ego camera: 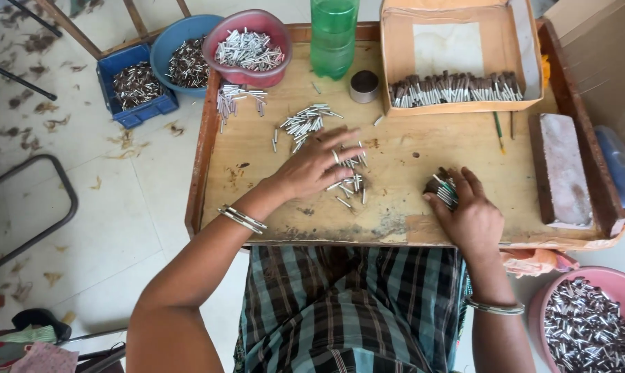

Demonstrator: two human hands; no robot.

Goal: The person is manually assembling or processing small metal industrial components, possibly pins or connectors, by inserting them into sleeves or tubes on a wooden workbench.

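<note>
Silvery tubes (347,181) under the flat, spread left hand (312,166); right hand (472,215) clenched around a bundle (445,190).

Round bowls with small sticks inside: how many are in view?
3. A blue bowl and a pink bowl stand at the tray's top left; another pink bowl is at bottom right, partly cut off.

it was a small home workshop for piecework: a worn wooden tabletop (409,145) on a littered tile floor (119,207), with bowls (247,65), a blue crate (136,86) and a cardboard box (457,55) full of small metal-tipped sticks (305,123).
</note>
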